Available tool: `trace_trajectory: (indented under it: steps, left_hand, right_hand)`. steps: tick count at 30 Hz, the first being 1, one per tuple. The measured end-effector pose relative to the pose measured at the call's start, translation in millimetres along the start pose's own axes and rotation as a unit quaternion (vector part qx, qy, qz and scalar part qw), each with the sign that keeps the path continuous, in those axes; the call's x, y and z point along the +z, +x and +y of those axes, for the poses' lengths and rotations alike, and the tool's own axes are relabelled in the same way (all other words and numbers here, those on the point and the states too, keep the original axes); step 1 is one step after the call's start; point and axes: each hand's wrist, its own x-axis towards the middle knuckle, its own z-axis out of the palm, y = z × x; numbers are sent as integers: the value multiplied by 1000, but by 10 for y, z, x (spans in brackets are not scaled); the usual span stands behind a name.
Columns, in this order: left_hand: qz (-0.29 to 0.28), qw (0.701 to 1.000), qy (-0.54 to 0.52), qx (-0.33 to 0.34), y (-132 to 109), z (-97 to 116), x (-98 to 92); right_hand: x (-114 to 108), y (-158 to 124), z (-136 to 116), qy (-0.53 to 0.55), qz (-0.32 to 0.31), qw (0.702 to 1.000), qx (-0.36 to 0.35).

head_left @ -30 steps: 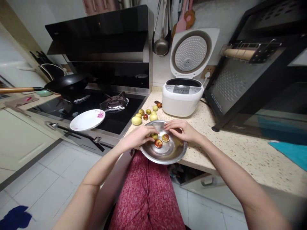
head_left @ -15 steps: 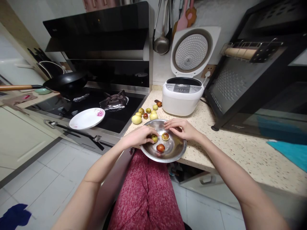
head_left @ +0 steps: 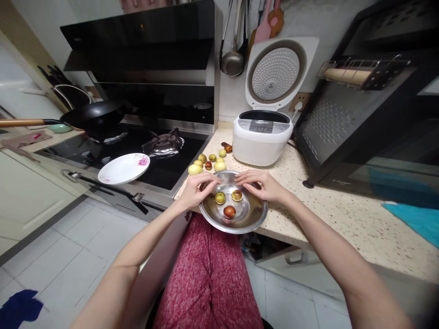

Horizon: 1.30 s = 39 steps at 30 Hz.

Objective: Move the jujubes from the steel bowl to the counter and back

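Head camera, starting at the left: a dark blue cloth (head_left: 21,309) lies on the tiled floor, and higher up a black wok (head_left: 92,112) stands on the stove, its wooden handle (head_left: 27,122) pointing to the left edge. A white plate (head_left: 124,169) with a pink flower rests at the stove's front, near a burner (head_left: 166,144) with foil around it.

Next comes the left hand (head_left: 197,192), at the left rim of the bowl. It is half curled, with the thumb close to the fingers; whether it pinches something, I cannot tell. Behind the bowl, on the speckled counter, there is a group of small yellow-green and brown fruits (head_left: 195,169).

The metal bowl (head_left: 247,215) is at the counter edge, just above the red trousers (head_left: 209,274). Inside it lie, apart from one another, a greenish fruit (head_left: 220,198), a red-brown fruit (head_left: 229,212) and a mottled fruit (head_left: 236,195).

The right hand (head_left: 259,185) is over the bowl's far right rim, fingers stretched and thumb bent below; what is under its palm, I cannot tell. Behind it the white rice cooker (head_left: 260,146) has its lid (head_left: 275,73) raised. Farthest right, a turquoise cloth (head_left: 413,224) lies on the counter.
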Motion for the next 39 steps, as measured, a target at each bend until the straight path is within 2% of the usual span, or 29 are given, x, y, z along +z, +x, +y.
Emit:
trace_trajectory:
  steps: [3, 7, 13, 18, 21, 23, 25, 28, 32, 35, 39]
  left_hand:
    - [57, 998, -27, 15, -55, -150, 13]
    - [86, 995, -35, 25, -81, -257, 18]
    - [96, 995, -30, 8, -75, -274, 27]
    - [70, 997, -41, 12, -64, -281, 34]
    - [60, 997, -49, 16, -57, -275, 37]
    - [52, 997, -50, 19, -53, -272, 37]
    - [48, 997, -51, 22, -52, -273, 36]
    - [49, 997, -54, 24, -55, -287, 38]
    - [46, 997, -56, 16, -67, -315, 50]
    - [42, 997, -63, 9, -70, -334, 62]
    - [35, 997, -70, 6, -61, -339, 72]
  right_hand:
    - [-1, -2, -8, 1, 3, 1000, -2]
    - [6, -10, 0, 7, 7, 1000, 3]
    - [2, -12, -9, 12, 6, 1000, 11]
    - [-17, -38, -29, 0, 9, 1000, 5]
    - [-50, -9, 45, -30, 44, 999, 0]
    - [-78, 90, 151, -88, 73, 993, 4]
    - [-88, 270, 290, -172, 71, 983, -5]
    - [-24, 640, 520, -296, -7, 955, -36]
    - [173, 1071, 806, -457, -144, 878, -3]
    - [293, 1236, 985, -492, -153, 857, 21]
    - [386, 1316, 1168, -517, -145, 842, 43]
